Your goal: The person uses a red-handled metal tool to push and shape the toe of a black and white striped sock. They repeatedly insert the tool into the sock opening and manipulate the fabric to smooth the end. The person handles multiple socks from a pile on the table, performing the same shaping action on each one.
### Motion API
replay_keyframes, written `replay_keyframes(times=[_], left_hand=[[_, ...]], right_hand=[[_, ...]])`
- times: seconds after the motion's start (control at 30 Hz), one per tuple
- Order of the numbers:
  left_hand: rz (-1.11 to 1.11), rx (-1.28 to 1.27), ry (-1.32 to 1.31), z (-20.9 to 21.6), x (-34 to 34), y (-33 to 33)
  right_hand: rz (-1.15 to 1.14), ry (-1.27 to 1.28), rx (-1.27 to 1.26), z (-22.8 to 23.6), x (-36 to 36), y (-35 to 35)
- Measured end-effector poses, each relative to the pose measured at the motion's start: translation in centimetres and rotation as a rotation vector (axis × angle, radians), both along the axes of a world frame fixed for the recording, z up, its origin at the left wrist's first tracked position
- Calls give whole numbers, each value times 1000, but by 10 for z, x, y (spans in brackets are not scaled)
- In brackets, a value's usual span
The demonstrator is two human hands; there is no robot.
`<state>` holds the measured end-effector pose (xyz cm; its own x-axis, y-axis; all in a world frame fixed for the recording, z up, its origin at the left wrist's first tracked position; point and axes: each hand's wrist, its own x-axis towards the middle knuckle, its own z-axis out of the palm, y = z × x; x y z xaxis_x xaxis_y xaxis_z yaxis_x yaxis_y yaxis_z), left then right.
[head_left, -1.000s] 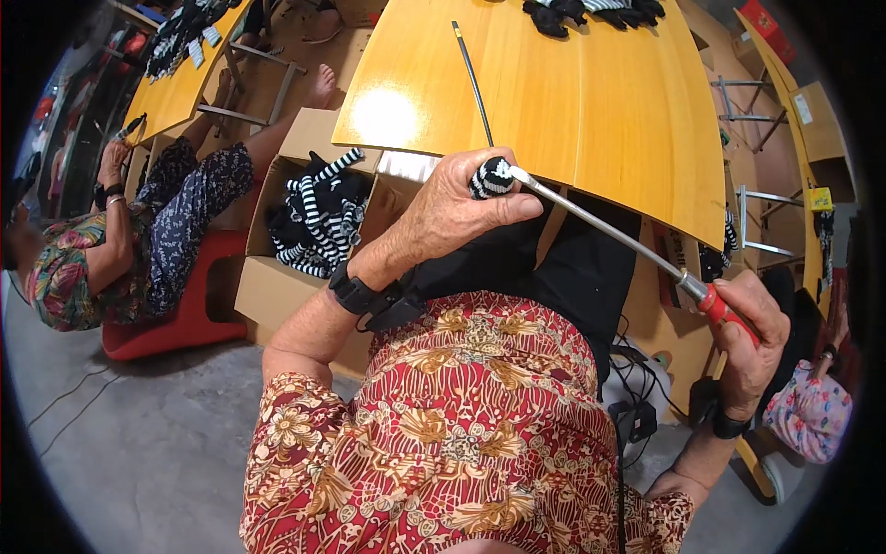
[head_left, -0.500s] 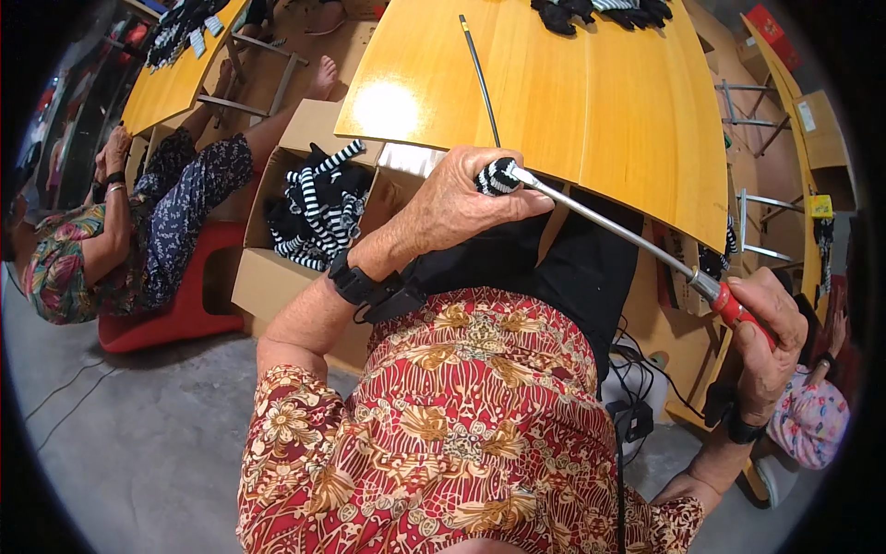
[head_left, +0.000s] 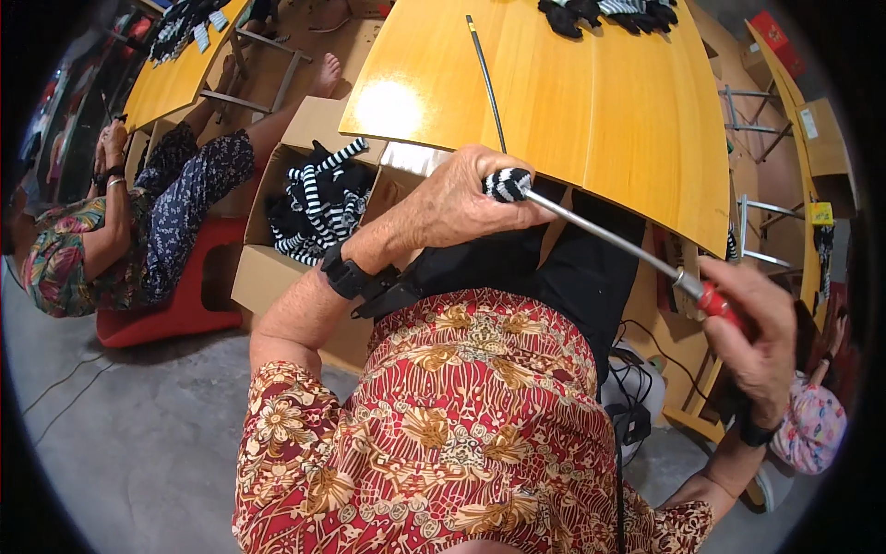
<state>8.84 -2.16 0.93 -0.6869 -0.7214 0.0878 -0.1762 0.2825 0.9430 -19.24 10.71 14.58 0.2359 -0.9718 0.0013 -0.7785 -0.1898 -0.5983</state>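
While striped knitwear (head_left: 505,186) is clasped in the left hand (head_left: 466,198) at the near table edge (head_left: 646,198), insertion of the red-handled rod (head_left: 614,237), gripped by the right hand (head_left: 764,319), is inferred, steady alignment presumably required next.

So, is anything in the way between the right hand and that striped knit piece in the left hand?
Nothing visible blocks the way; only the metal shaft of the red-handled tool lies between the right hand and the striped knit piece.
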Motion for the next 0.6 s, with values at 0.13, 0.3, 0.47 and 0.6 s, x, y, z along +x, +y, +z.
replay_keyframes(times=[0.13, 0.3, 0.47, 0.6], left_hand=[[81, 334, 264, 0, -4, 9], [-23, 255, 286, -11, -6, 15], [-2, -220, 36, -11, 5, 10], [45, 321, 168, -7, 5, 14]], right_hand=[[-3, -217, 114, -37, 6, 12], [-66, -417, 68, -101, 4, 33], [-67, -313, -25, -79, -13, 34], [-98, -268, -45, -52, -11, 33]])
